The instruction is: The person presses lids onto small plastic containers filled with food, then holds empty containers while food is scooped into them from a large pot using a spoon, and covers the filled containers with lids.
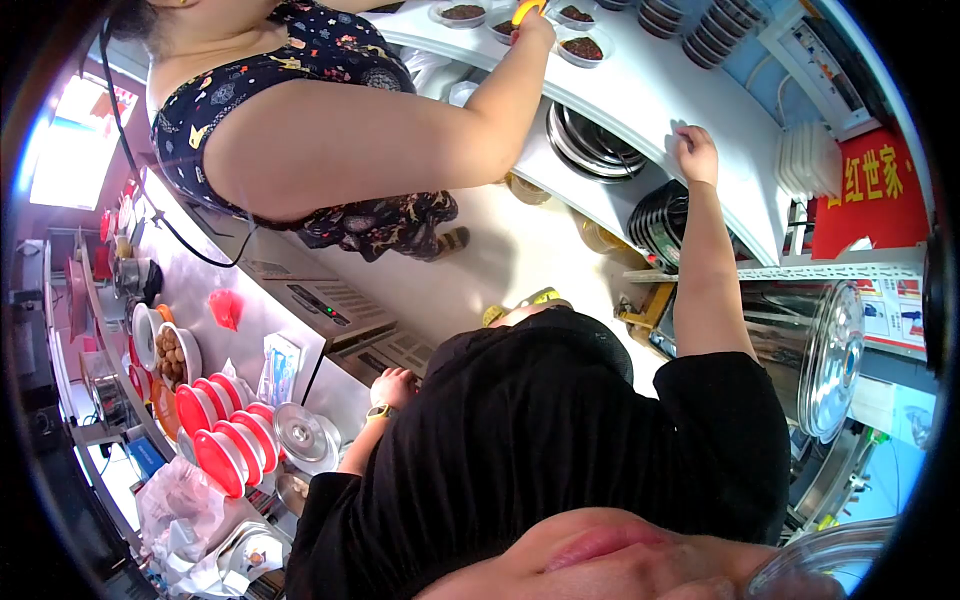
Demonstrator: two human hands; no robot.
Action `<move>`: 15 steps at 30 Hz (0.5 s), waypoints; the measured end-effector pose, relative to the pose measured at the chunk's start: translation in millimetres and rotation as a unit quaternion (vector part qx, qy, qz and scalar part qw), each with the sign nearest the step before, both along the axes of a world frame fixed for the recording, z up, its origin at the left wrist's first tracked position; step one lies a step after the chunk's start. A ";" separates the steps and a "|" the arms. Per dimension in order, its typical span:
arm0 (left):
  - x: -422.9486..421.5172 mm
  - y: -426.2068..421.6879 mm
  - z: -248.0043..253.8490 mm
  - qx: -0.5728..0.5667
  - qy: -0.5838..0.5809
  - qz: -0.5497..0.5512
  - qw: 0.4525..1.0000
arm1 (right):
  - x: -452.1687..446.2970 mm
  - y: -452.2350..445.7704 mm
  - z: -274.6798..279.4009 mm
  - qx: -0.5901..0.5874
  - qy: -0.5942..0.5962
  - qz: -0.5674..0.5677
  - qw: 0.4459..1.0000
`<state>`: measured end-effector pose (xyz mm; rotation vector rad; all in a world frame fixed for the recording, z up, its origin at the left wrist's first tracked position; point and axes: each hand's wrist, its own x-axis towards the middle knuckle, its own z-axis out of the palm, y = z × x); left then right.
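My right hand (697,155) rests on the white tabletop (640,95) near its front edge, fingers curled in with nothing seen in them. Low at my left side, my left hand (395,388), with a watch (381,411) at the wrist, is beside the steel counter's edge. Its fingers are loosely bent and apart, and I see nothing held. Clear bowls of dark food (581,48) stand on the white table. Over them, another person's hand (533,25) grips a yellow-handled tool (527,10), its far end unclear.
The other person, in a patterned dress (330,60), stands close at front left. Stacked dark-filled tubs (725,30) are at the table's back. Red-and-white containers (225,435) and a bowl of brown round items (172,355) crowd the steel counter (255,310). A large steel pot (800,345) is at right.
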<state>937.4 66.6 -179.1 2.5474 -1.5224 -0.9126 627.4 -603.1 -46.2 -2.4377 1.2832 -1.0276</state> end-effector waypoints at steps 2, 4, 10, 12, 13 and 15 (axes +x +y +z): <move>1.0 0.2 -0.5 0.000 -0.005 -0.008 1.000 | -1.8 -3.7 -4.1 -0.013 0.008 -0.005 1.000; 0.7 0.5 -2.0 0.001 -0.011 -0.017 1.000 | -2.5 -5.1 -5.9 -0.024 0.016 -0.010 1.000; -0.2 1.6 -3.8 -0.001 -0.011 -0.006 1.000 | 0.4 1.6 0.4 -0.002 0.004 -0.014 1.000; -0.1 1.0 -3.1 0.008 -0.007 -0.004 1.000 | -0.3 -0.2 -1.4 0.000 -0.002 -0.008 1.000; 0.0 0.8 -3.0 0.008 -0.007 -0.005 1.000 | -0.5 -0.9 -1.8 -0.001 -0.002 -0.008 1.000; 0.2 0.4 -2.8 0.009 0.001 -0.004 1.000 | -1.6 -2.3 -2.5 -0.016 0.005 -0.003 1.000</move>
